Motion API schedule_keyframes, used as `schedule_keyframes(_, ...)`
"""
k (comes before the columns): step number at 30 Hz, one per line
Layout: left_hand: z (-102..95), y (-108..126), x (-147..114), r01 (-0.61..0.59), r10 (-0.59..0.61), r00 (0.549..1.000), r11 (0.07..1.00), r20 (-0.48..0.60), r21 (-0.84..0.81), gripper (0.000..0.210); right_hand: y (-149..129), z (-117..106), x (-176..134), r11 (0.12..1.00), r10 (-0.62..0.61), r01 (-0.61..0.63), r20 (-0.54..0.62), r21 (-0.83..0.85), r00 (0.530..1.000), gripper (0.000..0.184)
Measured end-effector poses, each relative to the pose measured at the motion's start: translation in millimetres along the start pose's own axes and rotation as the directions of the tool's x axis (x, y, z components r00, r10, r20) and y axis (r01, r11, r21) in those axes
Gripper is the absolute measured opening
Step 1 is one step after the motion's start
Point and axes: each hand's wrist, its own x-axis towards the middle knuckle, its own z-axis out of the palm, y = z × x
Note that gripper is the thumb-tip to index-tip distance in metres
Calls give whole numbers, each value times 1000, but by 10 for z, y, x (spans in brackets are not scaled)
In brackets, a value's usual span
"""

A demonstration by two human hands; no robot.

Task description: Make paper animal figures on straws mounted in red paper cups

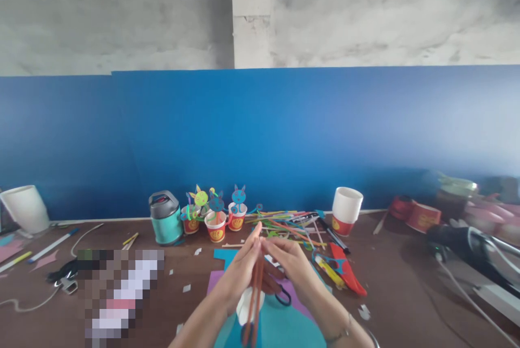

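Two thin orange sticks (pixel 257 304) stand out toward me from between my hands, their far ends hidden by the fingers. My left hand (pixel 240 272) is closed at those far ends, its forefinger pointing up. The fingertips of my right hand (pixel 289 261) meet the left ones there, pinched together. Below the hands lie a white piece (pixel 244 307), blue paper (pixel 292 323) and purple paper (pixel 215 279). A dark scissors handle (pixel 284 297) shows beneath my right hand. A dark round piece at the sticks' near end is too blurred to name.
Behind my hands stand small paper cups (pixel 215 233) with paper animal figures and a teal container (pixel 167 226). Several coloured sticks (pixel 292 223) are piled beside them. Stacked white cups (pixel 346 208) and a red packet (pixel 350 277) are on the right. Paper scraps dot the table (pixel 390 294).
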Motion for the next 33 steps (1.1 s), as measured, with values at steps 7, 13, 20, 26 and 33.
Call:
schedule_keyframes(7,-78,18,10,47,-85,980,978,181,202,65,18,-321,188,992,-97,115,-307,42,947,42)
schedule_keyframes(13,-167,-5,79,2,-20,998,963,62,271,49,-92,-499,200,987,-120,155,-477,34,871,44)
schedule_keyframes(20,-253,15,128,-73,89,995,950,-40,303,43,-73,-500,204,982,-146,189,-545,23,826,45)
schedule_keyframes(26,-350,75,107,-36,76,995,889,-70,457,32,-35,-589,243,973,-126,221,-639,71,759,40)
schedule_keyframes(33,-895,244,-8,308,257,903,174,-345,935,7,-84,-518,214,984,-117,165,-454,67,883,38)
